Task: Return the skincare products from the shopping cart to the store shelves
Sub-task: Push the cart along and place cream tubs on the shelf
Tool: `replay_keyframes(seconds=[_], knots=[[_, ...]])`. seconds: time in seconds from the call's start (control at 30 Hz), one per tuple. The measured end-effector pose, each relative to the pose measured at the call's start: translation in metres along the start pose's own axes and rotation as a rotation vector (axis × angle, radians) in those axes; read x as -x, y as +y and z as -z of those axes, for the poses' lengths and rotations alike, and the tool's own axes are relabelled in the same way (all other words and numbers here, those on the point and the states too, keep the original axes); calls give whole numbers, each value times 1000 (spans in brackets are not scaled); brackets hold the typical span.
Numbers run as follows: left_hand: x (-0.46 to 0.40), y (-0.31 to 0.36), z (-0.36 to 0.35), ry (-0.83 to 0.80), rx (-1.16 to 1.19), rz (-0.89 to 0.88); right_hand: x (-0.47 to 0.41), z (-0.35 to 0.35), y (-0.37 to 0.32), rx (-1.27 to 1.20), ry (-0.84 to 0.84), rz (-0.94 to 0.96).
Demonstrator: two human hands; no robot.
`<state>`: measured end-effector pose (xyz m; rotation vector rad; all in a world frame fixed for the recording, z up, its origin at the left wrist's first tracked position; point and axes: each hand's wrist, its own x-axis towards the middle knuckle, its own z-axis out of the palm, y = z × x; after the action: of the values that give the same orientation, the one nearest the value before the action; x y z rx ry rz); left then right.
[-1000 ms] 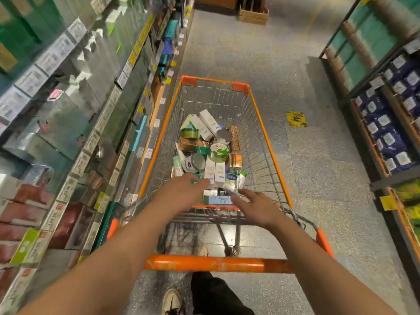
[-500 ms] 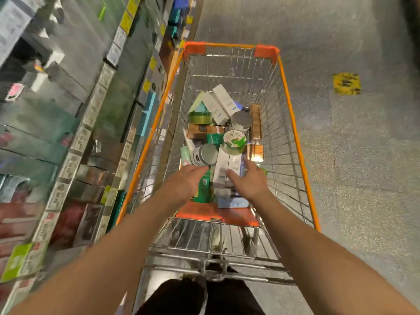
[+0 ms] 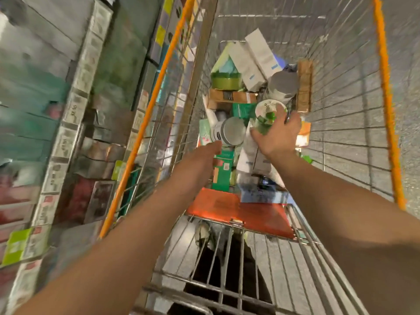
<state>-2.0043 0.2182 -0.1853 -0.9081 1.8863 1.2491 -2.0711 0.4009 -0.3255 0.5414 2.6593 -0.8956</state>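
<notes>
Leaning further over the shopping cart (image 3: 386, 71) than a second ago, its handle now dropping out of view below. Reaching deeper with the right hand (image 3: 278, 135), now curling its grip round the green-lidded jar (image 3: 268, 112) instead of hovering near the white boxes (image 3: 252, 155). Sliding the left hand (image 3: 204, 155) forward onto the green carton (image 3: 223, 171), beside the grey-lidded tub (image 3: 231, 130).

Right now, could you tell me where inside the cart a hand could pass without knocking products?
Bare mesh runs along the cart's right wall, right of the brown box, and at the far end beyond the white boxes. The left-centre is crowded: jars and boxes are piled where the right hand grips the green jar.
</notes>
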Motion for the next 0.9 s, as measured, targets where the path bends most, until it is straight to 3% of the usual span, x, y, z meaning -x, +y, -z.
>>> replay_keyframes(seconds=[0.3,0.5,0.7,0.9], knots=[[-2,3,7,13,94,-26,-42,-22,6,34,-19,-6],[14,10,18,27,208,-45,-41,-20,-1,-72,88,-88],[34,22,24,44,270,-70,-2,-2,-6,-175,133,60],[74,27,39,56,323,-179,61,35,-66,-345,167,198]])
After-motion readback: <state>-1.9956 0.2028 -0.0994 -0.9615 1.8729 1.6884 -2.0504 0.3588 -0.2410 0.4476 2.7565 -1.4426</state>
